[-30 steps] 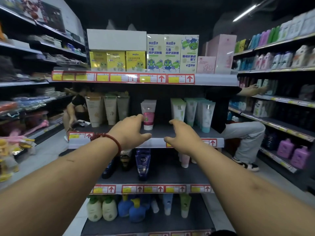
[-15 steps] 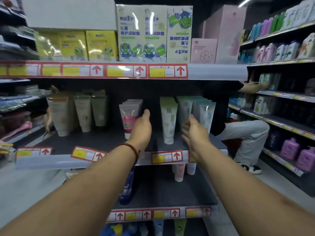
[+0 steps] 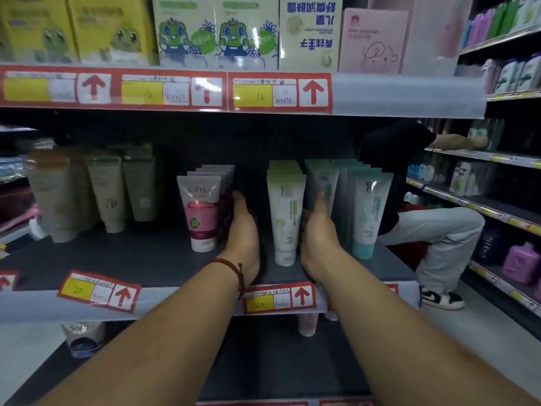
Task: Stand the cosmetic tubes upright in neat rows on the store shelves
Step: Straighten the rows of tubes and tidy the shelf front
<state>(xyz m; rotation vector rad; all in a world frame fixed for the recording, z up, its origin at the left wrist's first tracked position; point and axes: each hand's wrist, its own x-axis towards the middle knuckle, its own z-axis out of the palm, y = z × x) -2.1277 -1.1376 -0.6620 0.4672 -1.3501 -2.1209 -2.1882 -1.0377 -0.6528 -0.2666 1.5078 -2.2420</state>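
Both arms have reached deeper onto the shelf (image 3: 140,259) — left hand (image 3: 243,232) and right hand (image 3: 317,227) flat, fingers straight, flanking the white tubes (image 3: 285,218) — press inward evenly, keeping them upright.

Behind each front tube in the pink tube row (image 3: 200,212), the white-green row (image 3: 285,218) and the teal rows (image 3: 369,212) only top edges show. Whether the left grip (image 3: 241,230) or right grip (image 3: 317,230) touches a tube cannot be told—the contact sides are hidden. The beige tubes (image 3: 55,197) are blurred; the boxes (image 3: 187,33) are cut off above.
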